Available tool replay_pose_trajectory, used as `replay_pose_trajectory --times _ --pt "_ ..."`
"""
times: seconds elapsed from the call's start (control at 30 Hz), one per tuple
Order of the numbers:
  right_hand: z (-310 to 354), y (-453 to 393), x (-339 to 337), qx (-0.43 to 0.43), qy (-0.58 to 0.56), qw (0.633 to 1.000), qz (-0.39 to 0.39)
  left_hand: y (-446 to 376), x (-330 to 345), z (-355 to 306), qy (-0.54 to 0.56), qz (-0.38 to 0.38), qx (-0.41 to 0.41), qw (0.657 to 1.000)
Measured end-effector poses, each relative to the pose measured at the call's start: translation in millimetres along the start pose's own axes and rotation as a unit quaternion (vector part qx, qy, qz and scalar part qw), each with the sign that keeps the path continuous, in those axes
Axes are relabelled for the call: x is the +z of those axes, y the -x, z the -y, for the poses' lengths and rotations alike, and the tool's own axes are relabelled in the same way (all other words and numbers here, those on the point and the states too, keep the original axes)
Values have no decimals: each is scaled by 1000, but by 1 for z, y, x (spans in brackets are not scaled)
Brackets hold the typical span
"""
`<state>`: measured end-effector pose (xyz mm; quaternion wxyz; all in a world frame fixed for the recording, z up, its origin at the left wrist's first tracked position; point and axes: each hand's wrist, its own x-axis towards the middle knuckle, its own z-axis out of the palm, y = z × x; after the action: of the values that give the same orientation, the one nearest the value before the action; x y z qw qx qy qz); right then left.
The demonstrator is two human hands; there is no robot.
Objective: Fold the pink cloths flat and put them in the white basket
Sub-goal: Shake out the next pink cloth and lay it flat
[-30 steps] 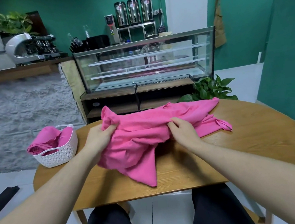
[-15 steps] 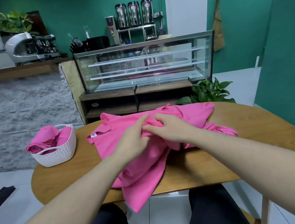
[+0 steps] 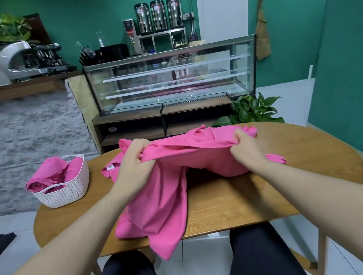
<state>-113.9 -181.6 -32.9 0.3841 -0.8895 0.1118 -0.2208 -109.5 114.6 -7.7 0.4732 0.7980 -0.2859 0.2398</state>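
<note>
A pink cloth (image 3: 160, 198) hangs over the near edge of the wooden bench (image 3: 240, 205) and spreads back across its middle. The left hand (image 3: 134, 165) has its grip curled tight round a bunch of the cloth's raised upper fold; the right hand (image 3: 245, 150) pinches the same fold further right, lifting it off the bench. A small white tag (image 3: 111, 167) on the cloth's left corner carries a green mark, too small to read. On the far left of the bench, the white basket (image 3: 66, 191) holds more pink cloths (image 3: 53, 172).
</note>
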Motion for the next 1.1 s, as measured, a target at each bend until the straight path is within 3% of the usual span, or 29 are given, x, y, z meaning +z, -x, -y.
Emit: replay_pose_trajectory --times 0.1,0.27,0.4,0.5,0.57,0.6,0.67,0.7,0.73,0.8,0.87,0.93,1.0,1.1 --pt "-2 1 -13 5 -106 993 -55 -5 -8 11 18 -39 -63 997" --pt "9 -3 -24 -59 -131 988 -55 -9 -15 15 17 -96 -114 989" --pt "6 0 -37 -202 32 978 50 -9 -18 13 6 -75 -117 990" --pt "8 4 -51 -264 236 910 217 -6 -27 13 -74 35 -86 993" --pt "5 5 -48 -289 341 854 267 -3 -32 9 -214 201 -54 954" --pt "4 5 -48 -289 349 849 270 -2 -31 9 -307 276 -34 910" --pt "-2 5 -44 -232 290 887 275 -2 -26 16 -443 359 7 821" --pt "-3 5 -43 -189 243 907 287 -1 -24 21 -462 365 5 808" --pt "-3 7 -43 -159 207 918 298 -1 -25 29 -461 357 -13 813" --pt "-8 9 -42 -126 176 925 312 0 -30 44 -405 309 -92 856" --pt "-11 11 -41 -130 175 925 311 2 -34 53 -327 216 -180 902" --pt "-9 17 -44 -135 163 917 339 3 -35 57 -290 123 -220 923" --pt "-2 23 -44 -120 198 888 398 3 -36 55 -346 69 -172 920" --pt "-1 29 -29 -151 365 812 429 -1 -41 50 -495 68 88 862"
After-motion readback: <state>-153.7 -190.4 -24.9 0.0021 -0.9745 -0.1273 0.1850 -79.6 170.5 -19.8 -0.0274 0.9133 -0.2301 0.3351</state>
